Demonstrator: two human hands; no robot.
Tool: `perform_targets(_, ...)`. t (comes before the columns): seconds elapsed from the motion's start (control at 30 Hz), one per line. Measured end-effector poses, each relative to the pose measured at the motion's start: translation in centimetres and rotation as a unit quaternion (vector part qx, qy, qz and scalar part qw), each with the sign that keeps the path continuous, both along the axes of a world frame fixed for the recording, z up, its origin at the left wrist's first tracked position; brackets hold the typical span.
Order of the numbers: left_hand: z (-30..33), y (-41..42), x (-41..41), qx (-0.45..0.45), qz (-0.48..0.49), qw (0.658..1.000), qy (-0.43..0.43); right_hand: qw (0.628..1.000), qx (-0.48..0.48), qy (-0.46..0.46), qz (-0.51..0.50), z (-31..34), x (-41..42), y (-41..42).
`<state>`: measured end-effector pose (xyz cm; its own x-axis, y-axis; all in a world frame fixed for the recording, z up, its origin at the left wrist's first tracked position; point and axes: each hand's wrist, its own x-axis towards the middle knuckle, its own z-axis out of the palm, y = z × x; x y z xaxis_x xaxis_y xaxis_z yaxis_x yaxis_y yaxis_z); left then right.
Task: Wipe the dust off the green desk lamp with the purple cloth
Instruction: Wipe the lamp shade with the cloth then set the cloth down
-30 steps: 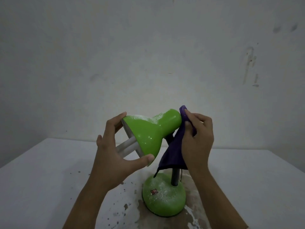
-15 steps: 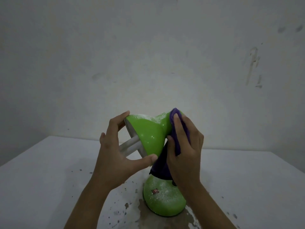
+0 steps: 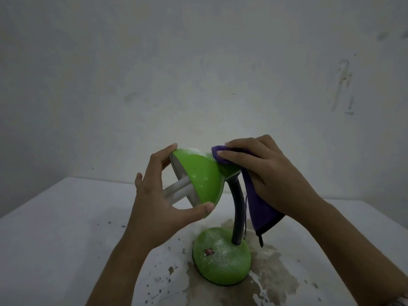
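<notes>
Centre of desk: green desk lamp (image 3: 221,257) standing on its round base, near the front edge, atop a brown stained patch.
Desk (image 3: 55,228): white top, speckled with dark flecks; wide stain (image 3: 273,277) spreading right of and nearer than the lamp base.
Lamp base: domed, green, dusted with white powder; small red sticker (image 3: 209,252) on its left upper face.
Lamp neck (image 3: 237,208): dark, curved, rising from the right side of the base up to the shade.
Lamp shade (image 3: 198,173): green cone, tilted, mouth facing left; white powder along its far upper edge.
Bulb (image 3: 176,189): white tube, projecting leftward out of the shade mouth.
Left hand (image 3: 159,208): gripping the shade rim; fingers spread wide, index finger on the upper rim, thumb on the lower rim, bulb passing between them.
Right hand (image 3: 271,173): resting on the narrow end of the shade; fingers laid over the cloth, pressing it against the shade, thumb curled round it.
Purple cloth (image 3: 258,208): upper fold under the right fingers, touching the dusty top of the shade; remainder hanging down right of the neck, clear of the desk.
Cloth tag (image 3: 261,239): dark strip dangling from the lowest corner, just above the base.
Wall (image 3: 198,74): pale, scuffed, with marks at far right.
</notes>
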<state>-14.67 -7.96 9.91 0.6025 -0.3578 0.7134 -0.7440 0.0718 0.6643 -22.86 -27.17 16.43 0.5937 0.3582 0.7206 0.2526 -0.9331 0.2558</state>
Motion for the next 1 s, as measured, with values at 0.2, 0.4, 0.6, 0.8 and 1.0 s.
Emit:
perform_targets(0.2, 0.1, 0.0, 0.0, -0.001, 0.009, 1.0, 0.002, 0.998, -0.009, -0.021, -0.062, 0.5, 1.0, 1.0)
perform_targets(0.4, 0.0, 0.1, 0.3, 0.012, 0.023, 1.0, 0.012, 0.992, 0.068, -0.046, -0.094, 0.3, 0.6, 1.1)
perform_targets(0.6, 0.0, 0.1, 0.3, 0.009, 0.024, 1.0, 0.007, 0.996, -0.007, -0.042, -0.076, -0.3, 0.3, 2.2)
perform_targets(0.8, 0.1, 0.3, 0.1, 0.011, 0.027, 1.0, 0.002, 0.989, 0.052, -0.022, -0.136, 1.5, 1.9, 1.2)
perform_targets(1.0, 0.2, 0.2, -0.1, 0.009, 0.016, 1.0, 0.008, 0.981, 0.14, -0.065, -0.12, -0.3, 1.1, -0.6)
